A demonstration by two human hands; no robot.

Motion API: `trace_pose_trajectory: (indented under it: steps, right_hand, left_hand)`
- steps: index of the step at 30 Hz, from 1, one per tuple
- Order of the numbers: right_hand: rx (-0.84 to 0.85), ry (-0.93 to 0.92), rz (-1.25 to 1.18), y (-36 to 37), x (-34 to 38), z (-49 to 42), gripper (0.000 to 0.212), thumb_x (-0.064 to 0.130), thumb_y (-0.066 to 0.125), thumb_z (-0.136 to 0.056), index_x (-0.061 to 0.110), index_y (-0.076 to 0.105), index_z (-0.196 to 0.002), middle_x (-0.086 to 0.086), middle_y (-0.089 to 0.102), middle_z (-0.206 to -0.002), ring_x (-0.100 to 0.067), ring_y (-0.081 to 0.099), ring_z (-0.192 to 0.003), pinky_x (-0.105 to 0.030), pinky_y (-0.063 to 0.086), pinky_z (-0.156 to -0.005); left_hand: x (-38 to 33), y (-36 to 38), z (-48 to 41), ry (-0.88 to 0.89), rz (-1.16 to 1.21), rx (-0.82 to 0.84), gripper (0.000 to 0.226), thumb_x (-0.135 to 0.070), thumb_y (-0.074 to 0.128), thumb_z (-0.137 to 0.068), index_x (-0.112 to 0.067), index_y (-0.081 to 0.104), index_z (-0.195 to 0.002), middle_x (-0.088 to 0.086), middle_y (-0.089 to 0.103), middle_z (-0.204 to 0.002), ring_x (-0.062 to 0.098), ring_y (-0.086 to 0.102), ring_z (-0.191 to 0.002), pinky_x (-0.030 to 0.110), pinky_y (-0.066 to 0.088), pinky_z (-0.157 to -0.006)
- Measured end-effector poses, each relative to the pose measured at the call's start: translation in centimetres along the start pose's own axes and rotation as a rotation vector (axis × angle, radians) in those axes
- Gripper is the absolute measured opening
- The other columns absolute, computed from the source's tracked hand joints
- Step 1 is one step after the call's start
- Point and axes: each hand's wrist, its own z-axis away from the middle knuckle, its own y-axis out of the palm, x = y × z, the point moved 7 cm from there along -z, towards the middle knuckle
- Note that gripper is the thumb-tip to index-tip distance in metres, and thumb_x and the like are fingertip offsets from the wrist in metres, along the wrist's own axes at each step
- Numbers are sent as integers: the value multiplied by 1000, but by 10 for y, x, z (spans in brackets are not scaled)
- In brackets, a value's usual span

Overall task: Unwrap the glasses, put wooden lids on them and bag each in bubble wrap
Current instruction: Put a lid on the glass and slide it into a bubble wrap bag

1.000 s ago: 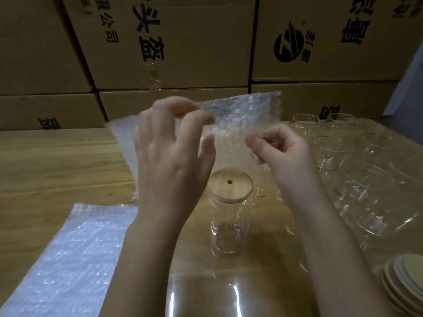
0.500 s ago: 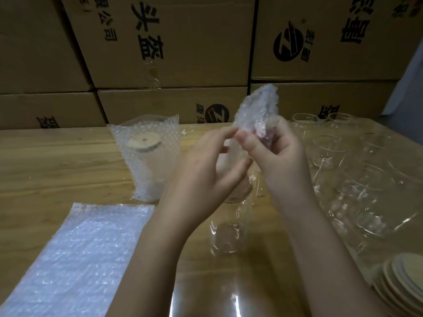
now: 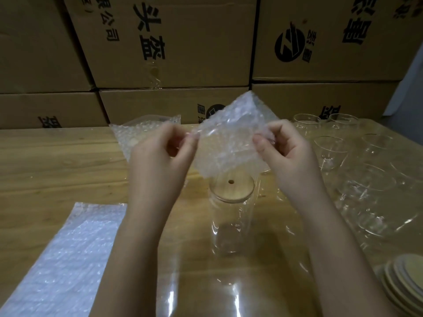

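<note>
A small bubble wrap bag (image 3: 231, 138), clear and pebbled with tiny air cells, is held in the air just above a tall glass (image 3: 231, 223). The left hand (image 3: 160, 161) pinches its left edge between thumb and fingertips, the other fingers curled in. The right hand (image 3: 290, 156) pinches the right edge the same way, so the crinkled bag is stretched between the two.

The glass is a straight, clear cylinder standing upright on the table (image 3: 57, 161), which has a pale wood grain. A round wooden lid (image 3: 233, 188) with a small hole near its middle closes the top; the lower edge of the bag hangs in front of its far rim.

Behind the left hand stands a second glass already in a bubble bag (image 3: 139, 131), partly hidden by the knuckles. A flat stack of bubble bags (image 3: 68, 259) lies at the lower left. Glossy clear film (image 3: 206, 289) lies crumpled on the table near the person, catching the light. To the right, several open glasses (image 3: 329, 149) stand close together among more clear film, and a stack of round wooden lids (image 3: 405, 277) shows at the lower right corner. Brown cardboard boxes (image 3: 171, 42) with black print form a wall behind the table.
</note>
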Motion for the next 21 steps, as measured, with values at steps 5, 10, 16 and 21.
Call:
trace_pose_trajectory:
  steps: [5,10,16,21]
  right_hand:
    - [-102,75,216,-14,-4,-1,19,13,61,-87,31,56,-89,10,54,-69,1,48,-58,-20,43,-57]
    - [-100,-29,372,0,19,6,30,27,68,-85,34,44,-101,11,54,-81,1,53,-70,-15,45,-59]
    - [-21,-504,539,28,66,22,9,3,61,-88,5,64,-96,-6,60,-95,-13,58,-77,-21,49,-67]
    - [149,-228,744,43,40,17,25,4,51,-93,9,62,-116,-9,57,-121,-26,58,-105,-20,36,-72]
  left_hand:
    - [7,-16,1,-106,-24,-155,16,-22,62,-86,-30,51,-94,-10,57,-68,17,63,-65,44,53,-63]
    - [-8,0,6,-35,-52,-115,7,-25,60,-88,-27,53,-86,-10,55,-65,8,57,-59,40,51,-56]
    - [-14,17,12,41,-85,-172,12,-22,58,-93,-17,60,-82,-11,54,-64,8,50,-58,27,40,-54]
    - [-54,19,21,326,-77,-172,13,-17,56,-91,-7,64,-87,-6,56,-72,8,49,-62,23,41,-54]
